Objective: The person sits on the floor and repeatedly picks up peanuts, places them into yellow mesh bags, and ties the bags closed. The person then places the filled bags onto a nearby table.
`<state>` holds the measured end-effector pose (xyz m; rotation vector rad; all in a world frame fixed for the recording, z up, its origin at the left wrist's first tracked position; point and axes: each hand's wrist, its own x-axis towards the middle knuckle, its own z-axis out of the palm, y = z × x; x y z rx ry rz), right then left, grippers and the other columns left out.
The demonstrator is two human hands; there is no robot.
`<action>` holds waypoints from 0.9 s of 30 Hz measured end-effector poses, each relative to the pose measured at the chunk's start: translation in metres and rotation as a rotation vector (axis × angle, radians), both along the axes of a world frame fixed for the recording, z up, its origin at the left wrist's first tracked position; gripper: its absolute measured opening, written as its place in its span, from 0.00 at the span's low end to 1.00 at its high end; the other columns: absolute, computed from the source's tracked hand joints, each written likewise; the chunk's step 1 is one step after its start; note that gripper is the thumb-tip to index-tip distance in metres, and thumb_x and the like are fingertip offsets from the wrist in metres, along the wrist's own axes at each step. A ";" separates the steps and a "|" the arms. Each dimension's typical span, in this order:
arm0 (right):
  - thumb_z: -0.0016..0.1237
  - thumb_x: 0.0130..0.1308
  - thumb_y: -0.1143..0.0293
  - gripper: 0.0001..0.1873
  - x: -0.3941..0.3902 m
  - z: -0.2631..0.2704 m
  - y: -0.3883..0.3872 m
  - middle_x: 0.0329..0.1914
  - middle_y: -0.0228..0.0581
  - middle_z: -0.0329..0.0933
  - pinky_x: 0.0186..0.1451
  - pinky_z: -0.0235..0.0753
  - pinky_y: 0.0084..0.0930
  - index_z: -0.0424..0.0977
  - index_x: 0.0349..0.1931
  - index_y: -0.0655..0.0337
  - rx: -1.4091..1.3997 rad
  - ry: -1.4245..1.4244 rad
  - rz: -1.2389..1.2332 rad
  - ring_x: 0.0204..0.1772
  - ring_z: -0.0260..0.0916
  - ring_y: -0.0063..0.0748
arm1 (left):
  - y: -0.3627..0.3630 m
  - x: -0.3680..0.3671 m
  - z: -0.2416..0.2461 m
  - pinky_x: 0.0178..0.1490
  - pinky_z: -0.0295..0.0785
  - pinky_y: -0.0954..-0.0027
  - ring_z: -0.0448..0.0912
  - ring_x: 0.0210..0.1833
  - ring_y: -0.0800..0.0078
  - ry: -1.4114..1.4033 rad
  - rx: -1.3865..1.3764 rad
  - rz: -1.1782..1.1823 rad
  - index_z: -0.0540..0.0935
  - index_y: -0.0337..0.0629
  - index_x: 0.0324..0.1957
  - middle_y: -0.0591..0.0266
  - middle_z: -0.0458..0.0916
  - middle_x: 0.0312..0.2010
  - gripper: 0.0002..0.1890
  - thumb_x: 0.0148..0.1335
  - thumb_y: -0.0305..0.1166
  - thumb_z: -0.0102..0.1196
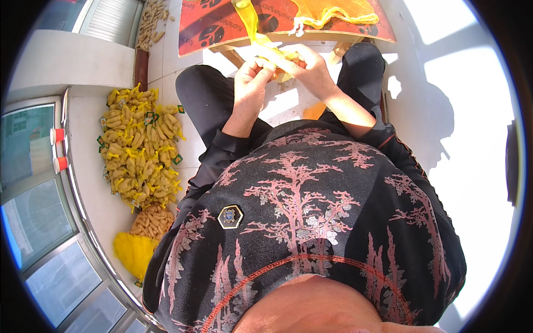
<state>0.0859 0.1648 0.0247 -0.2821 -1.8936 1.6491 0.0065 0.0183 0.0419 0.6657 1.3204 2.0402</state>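
Both hands meet over my lap, just off the near edge of a low red board table (200,39). My left hand (252,79) and my right hand (312,68) grip a yellow mesh net bag (249,21) between their fingertips. One end of the net runs up onto the table, where a pale round object shows at its top. What lies inside the part under my fingers is partly hidden. To the right on the board lies an orange-yellow mesh bag (337,12) with a white, frayed edge.
Netted bundles of peanut-like pods (141,145) with green tags are heaped on the floor at the left. Loose pods (152,220) and a yellow net pile (133,254) lie below them. More pods (153,25) lie at the upper left. An orange piece (314,111) lies between my legs.
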 end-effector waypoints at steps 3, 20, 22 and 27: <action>0.56 0.65 0.66 0.14 0.012 0.029 -0.006 0.38 0.39 0.81 0.44 0.76 0.21 0.76 0.47 0.64 0.194 -0.063 0.013 0.39 0.78 0.22 | 0.001 0.005 0.013 0.46 0.75 0.74 0.81 0.37 0.77 0.009 -0.037 0.017 0.78 0.38 0.39 0.61 0.83 0.35 0.04 0.68 0.27 0.53; 0.46 0.71 0.72 0.07 0.063 0.128 -0.001 0.24 0.27 0.71 0.29 0.66 0.13 0.73 0.43 0.68 0.293 0.202 -0.028 0.27 0.66 0.14 | -0.027 0.017 0.139 0.24 0.61 0.82 0.67 0.20 0.81 0.129 0.051 -0.154 0.75 0.35 0.37 0.62 0.75 0.21 0.03 0.66 0.26 0.50; 0.46 0.72 0.71 0.08 0.066 0.126 0.004 0.26 0.27 0.72 0.30 0.65 0.13 0.74 0.43 0.67 0.354 0.200 -0.040 0.27 0.66 0.14 | -0.028 0.016 0.141 0.24 0.61 0.82 0.66 0.19 0.81 0.123 0.125 -0.260 0.75 0.35 0.37 0.63 0.75 0.21 0.04 0.66 0.26 0.50; 0.46 0.73 0.67 0.10 0.058 0.113 0.006 0.28 0.26 0.73 0.30 0.66 0.12 0.75 0.43 0.65 0.157 0.091 0.019 0.29 0.67 0.14 | -0.020 0.014 0.133 0.25 0.60 0.81 0.66 0.19 0.82 0.095 0.001 -0.223 0.75 0.37 0.37 0.64 0.74 0.21 0.04 0.66 0.27 0.49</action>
